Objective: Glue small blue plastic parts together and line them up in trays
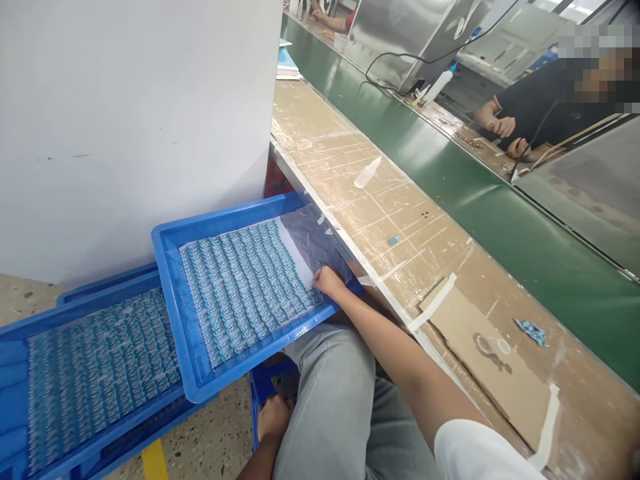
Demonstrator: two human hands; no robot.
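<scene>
A blue tray (173, 287) rests on my lap, holding rows of small blue-and-white parts (240, 287) on a sheet, with a dark film (313, 237) at its far end. My right hand (327, 280) reaches into the tray. Its fingers are pinched together at the edge of the rows, beside the dark film; what they grip is too small to make out. My left hand (274, 415) hangs low beside my knee, against a blue crate (257, 390) under the tray. Its fingers curl out of sight.
A second blue tray (75, 373) of the same parts lies lower left. A white panel (135, 120) stands behind. On the right runs a taped workbench (400, 220) with a small bottle (367, 172), cardboard (490, 363) and loose blue parts (531, 330), then a green conveyor (450, 180). Another person's hands (500, 127) work across it.
</scene>
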